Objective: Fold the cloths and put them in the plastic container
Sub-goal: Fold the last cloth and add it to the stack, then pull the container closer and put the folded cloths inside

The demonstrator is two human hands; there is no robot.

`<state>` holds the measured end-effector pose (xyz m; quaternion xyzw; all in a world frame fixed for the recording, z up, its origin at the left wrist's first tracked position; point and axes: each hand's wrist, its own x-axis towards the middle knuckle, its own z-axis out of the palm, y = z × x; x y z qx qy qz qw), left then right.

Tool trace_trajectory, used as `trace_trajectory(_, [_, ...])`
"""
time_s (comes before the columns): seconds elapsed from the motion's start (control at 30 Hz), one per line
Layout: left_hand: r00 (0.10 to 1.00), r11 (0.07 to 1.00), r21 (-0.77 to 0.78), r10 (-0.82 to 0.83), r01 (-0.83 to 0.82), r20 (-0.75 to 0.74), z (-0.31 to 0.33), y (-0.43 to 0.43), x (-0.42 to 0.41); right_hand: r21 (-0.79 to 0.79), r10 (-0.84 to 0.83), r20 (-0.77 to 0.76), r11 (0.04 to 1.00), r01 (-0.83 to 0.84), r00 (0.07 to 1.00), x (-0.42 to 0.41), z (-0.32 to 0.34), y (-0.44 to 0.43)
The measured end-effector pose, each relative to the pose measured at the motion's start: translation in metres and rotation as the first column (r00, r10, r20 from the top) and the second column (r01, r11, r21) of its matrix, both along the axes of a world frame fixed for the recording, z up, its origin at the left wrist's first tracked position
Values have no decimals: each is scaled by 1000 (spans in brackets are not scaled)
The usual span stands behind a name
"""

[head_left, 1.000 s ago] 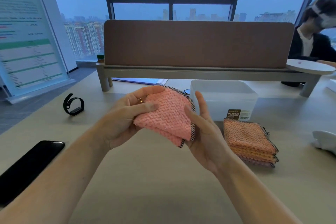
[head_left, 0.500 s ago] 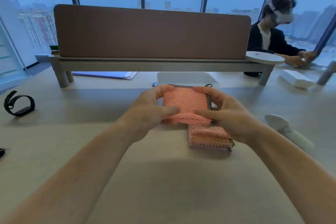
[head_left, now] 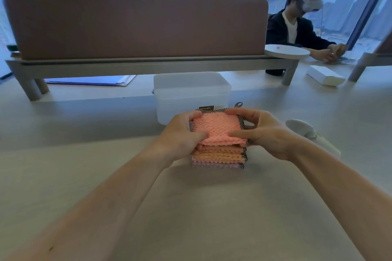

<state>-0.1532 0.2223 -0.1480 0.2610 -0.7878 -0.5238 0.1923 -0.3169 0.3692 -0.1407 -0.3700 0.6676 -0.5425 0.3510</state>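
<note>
Down onto the stack (head_left: 218, 158) comes the folded cloth (head_left: 216, 130) — my left grip (head_left: 182, 135) and right grip (head_left: 265, 133) pinch its sides to square it, plastic container (head_left: 191, 91) at twelve o'clock.

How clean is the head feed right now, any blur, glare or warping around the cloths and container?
Head view: dim bluish window light, no glare; the left hand, right hand and top cloth read sharp, weave visible; the container is pale, low-contrast; the divider smears at its left end; wide-angle stretch bends lines near the frame's edges.
</note>
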Motion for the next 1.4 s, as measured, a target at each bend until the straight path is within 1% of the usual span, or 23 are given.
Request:
trace_trajectory(0.1, [999, 995, -95, 2, 1, 35, -8, -5, 0, 5, -25, -31, 1000, 25, 999, 0, -5, -1])
trace_trajectory(0.2, [999, 994, -105, 2, 3, 44, -12, -7, 2, -4, -34, -44, 999, 34, 998, 0, -9, 0])
trace_trajectory(0.27, [998, 995, -103, -1, 8, 69, -15, -7, 4, 12, -24, -125, 1000, 26, 992, 2, -10, 1])
trace_trajectory(0.3, [997, 995, -100, -3, 11, 82, -15, -7, 5, 46, -19, -217, 998, 30, 976, 3, -9, 2])
trace_trajectory(0.37, [997, 990, -139, 18, -8, 69, -14, -10, 7, 138, -14, -490, 986, 93, 872, 4, -5, 2])
trace_trajectory(0.4, [996, 975, -214, 70, -56, 60, -11, -12, 7, 148, -25, -604, 979, 143, 796, 4, -2, 1])
trace_trajectory(0.47, [978, 872, -450, 208, -193, -18, -3, -13, 0, 57, -91, -755, 977, 204, 649, 9, 7, -8])
trace_trajectory(0.5, [976, 817, -539, 210, -205, -52, -1, -10, -5, 11, -115, -803, 978, 208, 585, 14, 9, -15])
trace_trajectory(0.53, [987, 785, -601, 158, -150, -41, -1, -6, -12, -2, -112, -834, 980, 200, 540, 20, 9, -22])
trace_trajectory(0.6, [996, 777, -626, -13, 69, 93, -14, 2, -26, 106, 16, -896, 978, 179, 444, 28, -7, -35])
trace_trajectory(0.67, [960, 755, -622, -38, 209, 277, -39, 4, -31, 276, 206, -914, 947, 162, 350, 29, -38, -39])
trace_trajectory(0.7, [943, 750, -619, -17, 231, 332, -48, 3, -31, 332, 262, -904, 928, 169, 339, 25, -51, -39])
trace_trajectory(0.77, [947, 756, -620, 0, 211, 322, -59, 2, -30, 350, 257, -882, 918, 186, 395, 19, -64, -37])
trace_trajectory(0.87, [954, 748, -634, 4, 196, 300, -60, 2, -32, 327, 226, -890, 922, 208, 396, 26, -61, -37])
trace_trajectory(1.0, [941, 723, -646, -14, 244, 339, -58, 0, -28, 351, 218, -851, 913, 209, 477, 29, -59, -35])
trace_trajectory(1.07, [940, 748, -620, -16, 237, 340, -61, -2, -30, 330, 199, -865, 917, 224, 461, 31, -59, -35])
trace_trajectory(1.13, [932, 780, -572, -39, 255, 362, -51, -3, -27, 378, 237, -850, 896, 231, 471, 35, -52, -35])
trace_trajectory(1.17, [943, 806, -539, -68, 244, 326, -45, -5, -21, 403, 256, -832, 889, 219, 493, 37, -46, -33])
trace_trajectory(1.23, [983, 905, -389, -132, 173, 130, -36, -9, 6, 372, 194, -784, 907, 197, 590, 39, -33, -31])
trace_trajectory(1.27, [994, 949, -298, -110, 107, 5, -34, -15, 24, 296, 99, -758, 933, 204, 644, 38, -26, -31])
trace_trajectory(1.33, [967, 985, -125, 86, -118, -238, -34, -35, 59, 66, -158, -669, 961, 269, 727, 30, -6, -38])
trace_trajectory(1.37, [903, 970, 16, 232, -242, -362, -40, -51, 72, -28, -272, -586, 948, 317, 763, 24, 4, -44])
trace_trajectory(1.4, [822, 932, 208, 359, -296, -442, -43, -69, 79, -73, -359, -492, 925, 374, 793, 14, 14, -53])
